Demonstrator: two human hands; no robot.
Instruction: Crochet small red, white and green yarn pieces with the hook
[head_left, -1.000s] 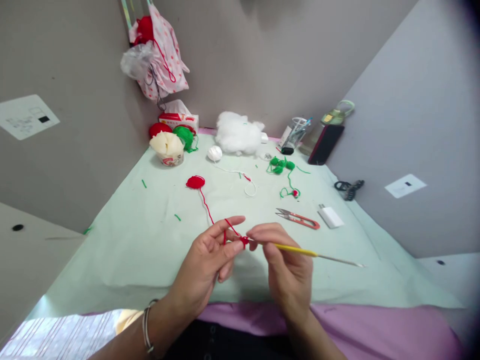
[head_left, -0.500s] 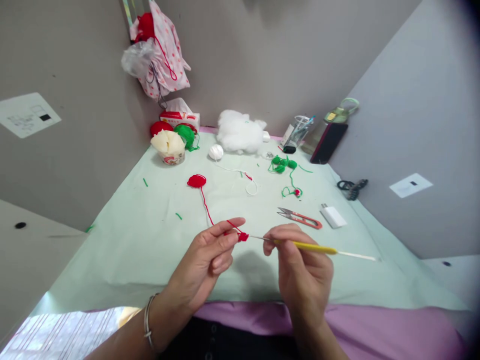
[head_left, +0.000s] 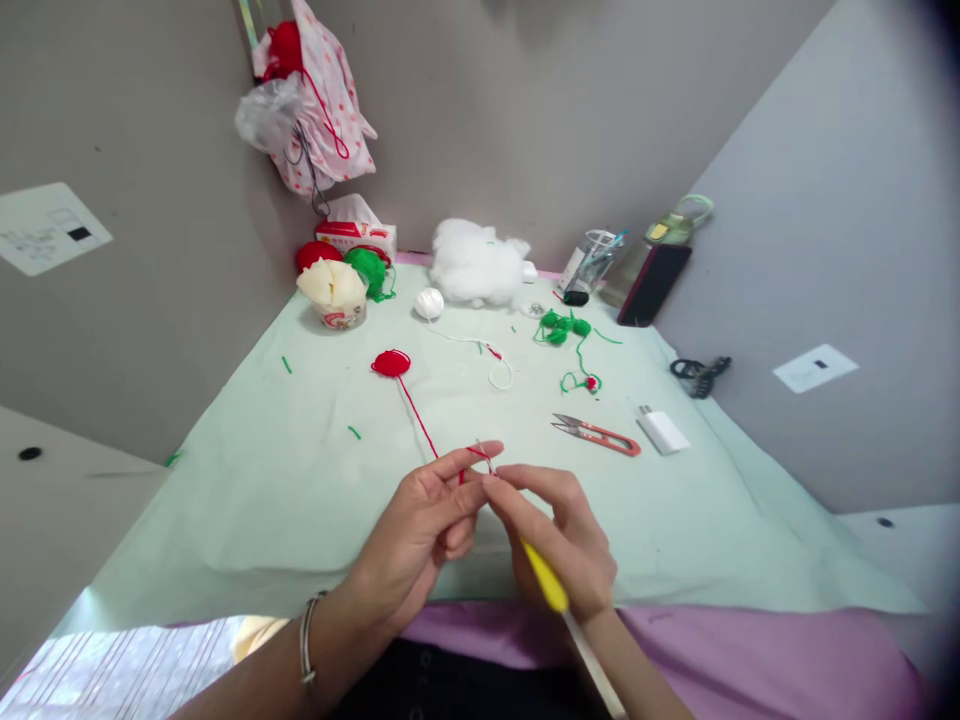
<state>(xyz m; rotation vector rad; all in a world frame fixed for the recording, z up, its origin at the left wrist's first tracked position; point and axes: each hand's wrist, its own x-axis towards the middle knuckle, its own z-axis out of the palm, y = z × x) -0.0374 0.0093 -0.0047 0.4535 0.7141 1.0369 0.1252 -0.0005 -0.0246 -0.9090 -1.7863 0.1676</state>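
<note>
My left hand (head_left: 427, 525) pinches a small red crocheted piece, mostly hidden between the fingertips, with red yarn (head_left: 418, 420) looped over its raised index finger. That strand runs back to a red yarn ball (head_left: 391, 363) on the table. My right hand (head_left: 566, 535) is closed on a yellow-handled crochet hook (head_left: 545, 577), whose pale end points down toward my body. The hook's metal tip shows at the red yarn by the left index finger. Fingertips of both hands meet at the small piece.
Orange snips (head_left: 598, 436) and a white charger (head_left: 663, 430) lie to the right. Green yarn pieces (head_left: 564, 327), a white yarn ball (head_left: 429, 303) and white stuffing (head_left: 480, 262) are farther back. A paper bowl (head_left: 341, 308) stands back left, a phone (head_left: 655, 286) back right.
My right hand has moved left to meet the left hand. The hook has swung from nearly level to steep, its tip now up at the yarn on the left index finger.
</note>
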